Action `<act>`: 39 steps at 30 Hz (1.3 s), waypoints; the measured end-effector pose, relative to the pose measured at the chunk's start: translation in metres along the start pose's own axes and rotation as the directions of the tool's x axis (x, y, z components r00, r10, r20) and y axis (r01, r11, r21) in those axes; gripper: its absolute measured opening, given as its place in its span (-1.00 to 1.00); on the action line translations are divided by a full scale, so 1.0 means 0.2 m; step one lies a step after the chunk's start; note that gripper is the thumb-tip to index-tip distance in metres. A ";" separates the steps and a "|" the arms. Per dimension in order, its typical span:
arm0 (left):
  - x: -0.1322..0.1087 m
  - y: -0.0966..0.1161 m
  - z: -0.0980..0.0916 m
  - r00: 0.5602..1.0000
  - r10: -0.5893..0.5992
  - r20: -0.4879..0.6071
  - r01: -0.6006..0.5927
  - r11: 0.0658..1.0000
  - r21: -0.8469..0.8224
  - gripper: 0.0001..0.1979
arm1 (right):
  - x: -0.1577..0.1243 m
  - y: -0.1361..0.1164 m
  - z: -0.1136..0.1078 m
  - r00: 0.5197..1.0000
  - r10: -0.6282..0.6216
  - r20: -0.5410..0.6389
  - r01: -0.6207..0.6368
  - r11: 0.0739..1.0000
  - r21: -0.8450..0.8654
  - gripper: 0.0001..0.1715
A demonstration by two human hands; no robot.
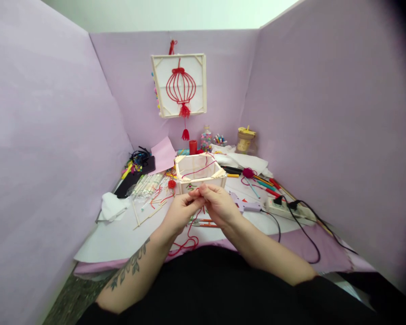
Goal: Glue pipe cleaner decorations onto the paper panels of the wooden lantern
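My left hand and my right hand meet in front of me, fingertips pinched together on a thin red string. The string trails down from my fingers and loops near the table's front edge. Just behind my fingers stands a small box frame of wooden sticks, open at the top, with red string running across it. A red pom-pom lies to the left of the frame.
A framed red lantern picture hangs on the back wall. Wooden sticks, a white cloth, jars, coloured pencils, a glue gun and a power strip with black cables crowd the table. Purple walls enclose three sides.
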State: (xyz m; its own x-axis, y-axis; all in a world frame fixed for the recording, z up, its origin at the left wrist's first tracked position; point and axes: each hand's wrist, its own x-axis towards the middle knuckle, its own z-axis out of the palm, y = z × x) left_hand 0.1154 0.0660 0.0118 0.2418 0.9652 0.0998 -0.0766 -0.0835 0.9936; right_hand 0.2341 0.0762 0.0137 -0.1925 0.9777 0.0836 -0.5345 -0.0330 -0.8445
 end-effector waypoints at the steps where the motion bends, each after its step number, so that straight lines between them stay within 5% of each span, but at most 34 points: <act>1: 0.00 -0.01 0.00 1.000 0.001 -0.002 -0.001 1.000 -0.002 -0.65 | 0.00 0.00 0.00 1.000 0.003 -0.005 -0.003 1.000 0.004 -0.56; 6: -0.01 -0.02 -0.01 1.000 -0.010 0.001 0.010 1.000 0.005 -0.65 | 0.01 -0.02 -0.02 1.000 0.026 -0.007 -0.026 1.000 0.006 -0.61; 13: -0.03 0.01 -0.01 0.998 0.051 -0.019 -0.049 0.995 0.091 -0.72 | 0.01 -0.08 -0.10 0.974 -0.207 0.091 0.226 0.877 -0.423 -0.75; 20: -0.03 -0.04 -0.01 0.952 0.090 -0.293 -0.111 0.992 -0.054 -0.78 | -0.08 0.09 -0.15 0.990 -0.046 0.135 0.068 0.985 -0.161 -0.58; 24: -0.01 -0.09 -0.01 0.963 0.073 -0.261 -0.060 0.997 0.057 -0.75 | -0.15 0.24 -0.15 0.987 0.030 0.159 -0.017 0.997 -0.080 -0.54; 31: 0.14 -0.21 0.07 0.987 0.001 -0.158 0.021 0.990 0.138 -0.71 | -0.27 0.29 -0.30 0.980 0.199 -0.016 -0.199 0.979 -0.042 -0.55; 39: 0.22 -0.24 0.10 0.946 0.213 -0.242 -0.109 0.918 0.382 -0.68 | -0.26 0.27 -0.32 0.982 0.185 -0.046 -0.186 0.982 -0.015 -0.54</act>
State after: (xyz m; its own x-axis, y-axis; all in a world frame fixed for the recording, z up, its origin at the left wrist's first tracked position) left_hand 0.1485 0.1081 -0.0312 -0.0220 0.9558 0.2933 0.2734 -0.2764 0.9213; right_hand 0.2681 0.0368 -0.0698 -0.2498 0.9632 -0.0990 -0.4765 -0.2113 -0.8534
